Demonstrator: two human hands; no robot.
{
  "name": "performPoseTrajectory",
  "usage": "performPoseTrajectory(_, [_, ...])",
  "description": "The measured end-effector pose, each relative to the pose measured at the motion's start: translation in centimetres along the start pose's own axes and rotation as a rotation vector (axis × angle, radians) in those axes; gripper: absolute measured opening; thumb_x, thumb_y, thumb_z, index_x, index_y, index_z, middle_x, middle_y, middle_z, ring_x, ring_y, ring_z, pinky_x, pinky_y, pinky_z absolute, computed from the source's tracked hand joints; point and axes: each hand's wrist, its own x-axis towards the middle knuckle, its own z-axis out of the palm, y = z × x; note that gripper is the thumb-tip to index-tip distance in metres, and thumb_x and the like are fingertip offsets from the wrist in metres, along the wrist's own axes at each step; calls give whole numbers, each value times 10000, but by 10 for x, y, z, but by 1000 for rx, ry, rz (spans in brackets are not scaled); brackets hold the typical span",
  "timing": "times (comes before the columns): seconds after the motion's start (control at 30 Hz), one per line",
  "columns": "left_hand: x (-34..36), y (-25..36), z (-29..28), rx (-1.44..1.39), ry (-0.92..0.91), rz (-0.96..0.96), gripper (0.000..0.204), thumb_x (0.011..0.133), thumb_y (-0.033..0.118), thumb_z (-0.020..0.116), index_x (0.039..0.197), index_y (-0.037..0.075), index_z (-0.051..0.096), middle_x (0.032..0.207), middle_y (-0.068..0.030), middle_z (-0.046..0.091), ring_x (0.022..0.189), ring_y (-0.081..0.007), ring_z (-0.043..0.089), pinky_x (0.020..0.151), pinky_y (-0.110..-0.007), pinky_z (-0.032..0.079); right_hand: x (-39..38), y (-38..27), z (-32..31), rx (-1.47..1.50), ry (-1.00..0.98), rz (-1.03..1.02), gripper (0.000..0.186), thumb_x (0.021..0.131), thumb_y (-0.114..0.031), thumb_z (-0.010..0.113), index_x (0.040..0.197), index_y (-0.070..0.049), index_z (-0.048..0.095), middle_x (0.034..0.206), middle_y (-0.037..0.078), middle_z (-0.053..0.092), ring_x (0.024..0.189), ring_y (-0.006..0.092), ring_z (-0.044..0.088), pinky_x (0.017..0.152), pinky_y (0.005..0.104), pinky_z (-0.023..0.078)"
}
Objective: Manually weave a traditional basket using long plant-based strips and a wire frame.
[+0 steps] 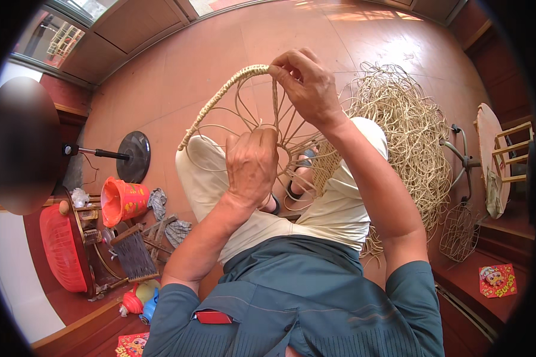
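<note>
Between my knees is a round wire frame (pixel 290 123) with thin curved spokes and loops. Pale cord is wound tightly round its rim (pixel 218 98), on the far left side. At the end of that winding, my right hand (pixel 308 83) is closed, thumb and fingers pinching the rim. A darker twisted cord (pixel 274 98) runs from there down to my left hand (pixel 252 163). That hand is closed in a fist round the cord, near the middle of the frame; its fingertips are hidden. A woven part (pixel 326 166) shows beside my right thigh.
A large heap of loose cord (pixel 399 143) lies on the floor to the right. Beyond it stand a round-topped stool (pixel 493 154) and a wire basket frame (pixel 460 232). At left are a black round-based stand (pixel 133 156), an orange bucket (pixel 124 201) and a red plastic basket (pixel 64 249).
</note>
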Motion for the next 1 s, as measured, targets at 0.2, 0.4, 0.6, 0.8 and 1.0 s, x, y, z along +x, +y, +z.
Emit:
performPoseTrajectory(0.2, [8,-13,13,-118,2,-19,132,862,49,694,977,97,653,785,-94,654,774,-325,657,784,-471,424,7,32,25,-32,-69,187,166,975,-275,825,999,-112,819,897,77,734,828,236,717,787,401,592])
performPoseTrajectory(0.4, [3,-26,20,-56,-79,47,227,851,39,693,1074,79,693,901,-78,717,863,-306,677,829,-458,447,6,41,29,-65,-79,195,194,1025,-259,826,1063,-71,797,930,51,700,798,154,656,756,336,577])
performPoseTrajectory(0.6, [-10,-40,21,57,23,156,321,895,33,757,1215,32,736,1196,-127,729,1012,-303,699,861,-440,578,7,47,35,-83,-24,174,166,975,-301,824,1002,-137,822,905,81,737,826,250,727,797,419,599])
performPoseTrajectory(0.8, [-32,-24,11,-22,20,123,169,982,86,763,1144,58,726,1138,-147,746,960,-312,737,765,-439,598,2,45,35,-97,2,164,142,980,-283,824,1004,-143,826,916,69,737,837,232,726,786,391,609])
performPoseTrajectory(1.0, [-60,-6,16,-324,-103,-199,52,1053,159,663,1051,111,644,732,-137,696,670,-380,737,565,-505,542,-5,40,30,-135,7,92,170,977,-278,836,1056,-128,817,948,55,732,862,213,735,796,389,624])
